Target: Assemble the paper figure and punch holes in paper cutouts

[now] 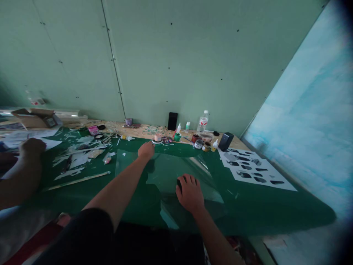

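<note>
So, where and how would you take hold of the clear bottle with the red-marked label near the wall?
Probably by its neck, just below the cap, coming from above. The bottle appears to stand upright, and its narrow top rises free, while the dark red jar and low tub crowd its base in front.

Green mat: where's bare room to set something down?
Bare green mat: right of the clear plastic sheet, on the near side of the white paper; also nearer than the pale strip. Crowded: among the scraps at left, and the back edge around the paint jars.
</note>
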`<state>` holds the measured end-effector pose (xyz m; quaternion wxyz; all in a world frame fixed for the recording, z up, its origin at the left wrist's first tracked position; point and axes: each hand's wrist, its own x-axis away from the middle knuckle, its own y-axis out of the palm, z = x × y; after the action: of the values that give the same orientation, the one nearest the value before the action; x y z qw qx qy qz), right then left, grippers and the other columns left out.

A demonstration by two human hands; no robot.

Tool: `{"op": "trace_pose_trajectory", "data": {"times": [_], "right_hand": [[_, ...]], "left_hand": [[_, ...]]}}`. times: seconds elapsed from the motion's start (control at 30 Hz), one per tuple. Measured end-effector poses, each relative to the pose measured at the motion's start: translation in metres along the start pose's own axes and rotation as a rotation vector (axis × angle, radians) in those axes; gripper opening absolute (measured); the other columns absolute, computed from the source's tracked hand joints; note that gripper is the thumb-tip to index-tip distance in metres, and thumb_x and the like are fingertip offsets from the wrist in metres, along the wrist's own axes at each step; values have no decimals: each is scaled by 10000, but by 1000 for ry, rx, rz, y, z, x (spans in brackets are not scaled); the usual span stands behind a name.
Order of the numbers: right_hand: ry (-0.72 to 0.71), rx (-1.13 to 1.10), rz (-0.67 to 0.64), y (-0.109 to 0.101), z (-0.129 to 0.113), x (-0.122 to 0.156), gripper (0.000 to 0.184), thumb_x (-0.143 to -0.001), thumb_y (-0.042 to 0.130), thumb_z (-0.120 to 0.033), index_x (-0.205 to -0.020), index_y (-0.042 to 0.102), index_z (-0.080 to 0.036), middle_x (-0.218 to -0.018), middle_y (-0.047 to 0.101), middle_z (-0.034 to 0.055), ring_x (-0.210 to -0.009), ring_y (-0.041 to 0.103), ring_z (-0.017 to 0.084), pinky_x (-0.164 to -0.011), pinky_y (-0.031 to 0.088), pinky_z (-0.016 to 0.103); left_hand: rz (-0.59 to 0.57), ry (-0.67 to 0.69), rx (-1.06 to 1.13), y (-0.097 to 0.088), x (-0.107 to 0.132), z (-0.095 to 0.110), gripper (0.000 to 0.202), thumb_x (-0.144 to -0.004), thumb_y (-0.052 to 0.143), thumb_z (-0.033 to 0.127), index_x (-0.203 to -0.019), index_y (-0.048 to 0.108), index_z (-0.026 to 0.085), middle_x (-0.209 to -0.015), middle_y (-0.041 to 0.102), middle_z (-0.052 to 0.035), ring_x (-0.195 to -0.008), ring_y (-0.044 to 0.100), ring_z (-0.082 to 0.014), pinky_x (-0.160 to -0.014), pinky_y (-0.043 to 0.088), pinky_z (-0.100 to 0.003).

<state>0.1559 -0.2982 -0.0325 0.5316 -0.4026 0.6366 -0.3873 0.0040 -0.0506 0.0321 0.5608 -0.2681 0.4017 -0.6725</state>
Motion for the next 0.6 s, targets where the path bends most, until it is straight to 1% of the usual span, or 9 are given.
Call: {"op": "trace_pose_trajectory", "data": {"times": [0.1, 0.17, 0.2, 0.23, 0.3, 0.37, 0.43, 0.5, 0.6], "right_hand": [[0, -9, 8, 0, 0, 0, 289, -957, 393, -341, -1157, 572, -233, -1207, 567, 109, -1128, 494, 280, -943, 369, 441], [-1, -12, 10, 1, 0, 0, 296, -957, 393, -344, -1169, 568, -233, -1210, 569, 114, -1135, 493, 285, -947, 368, 448], [0, -13, 9, 2, 0, 0, 301, -957, 392, -346, -1175, 565, -233, -1212, 570, 117, -1135, 493, 289, -947, 368, 453], [0, -12, 8, 2, 1, 0, 304, -957, 390, -349, -1179, 564, -234, -1214, 569, 119, -1134, 493, 292, -948, 367, 459], [1, -8, 3, 3, 1, -1, 304, -958, 384, -354, -1173, 565, -237, -1219, 567, 119, -1136, 492, 296, -949, 368, 465], [1, -2, -1, 4, 2, -1, 302, -959, 381, -358, -1165, 567, -240, -1229, 564, 114, -1144, 490, 297, -949, 371, 464], [1, 3, -4, 4, 2, -1, 298, -957, 386, -358, -1162, 568, -242, -1234, 564, 111, -1150, 493, 294, -948, 374, 462], [0, 6, -7, 4, 1, -1, 300, -955, 393, -355, -1171, 569, -244, -1244, 565, 111, -1157, 498, 289, -953, 376, 462], [5, 12, -16, 4, 1, -1, 329, -958, 393, -375, -1202, 572, -246, -1297, 551, 119, -1207, 485, 292, -981, 365, 473]], "left_hand": [[-1, 119, -190, 2, -13, -9, 370, -918, 585, 341, -1239, 558, 159, -1247, 580, -107, -1062, 604, -237, -881, 528, -455], [-8, 201, -285, 4, -10, -21, 415, -915, 584, 351, -1287, 538, 173, -1345, 530, -123, -1185, 544, -279, -978, 460, -521], [-13, 237, -323, 4, -6, -28, 456, -917, 571, 365, -1332, 513, 186, -1426, 473, -135, -1289, 462, -313, -1053, 372, -570], [-21, 265, -355, 3, 0, -36, 494, -925, 541, 382, -1381, 482, 202, -1503, 399, -145, -1385, 343, -342, -1114, 252, -605], [-36, 298, -407, -1, 16, -55, 568, -939, 458, 437, -1463, 399, 226, -1593, 254, -129, -1473, 132, -361, -1139, 51, -646], [-50, 304, -445, -8, 37, -79, 631, -929, 408, 510, -1500, 338, 252, -1619, 164, -105, -1485, 57, -370, -1111, -18, -681], [-61, 298, -474, -16, 61, -103, 665, -912, 396, 563, -1502, 339, 261, -1620, 142, -97, -1484, 43, -383, -1101, -7, -691], [-64, 293, -494, -23, 84, -125, 658, -915, 387, 559, -1494, 359, 249, -1612, 167, -105, -1480, 78, -386, -1106, 51, -684], [-73, 295, -497, -26, 109, -146, 624, -939, 328, 551, -1477, 395, 242, -1579, 279, -104, -1454, 231, -361, -1104, 231, -612]]}}
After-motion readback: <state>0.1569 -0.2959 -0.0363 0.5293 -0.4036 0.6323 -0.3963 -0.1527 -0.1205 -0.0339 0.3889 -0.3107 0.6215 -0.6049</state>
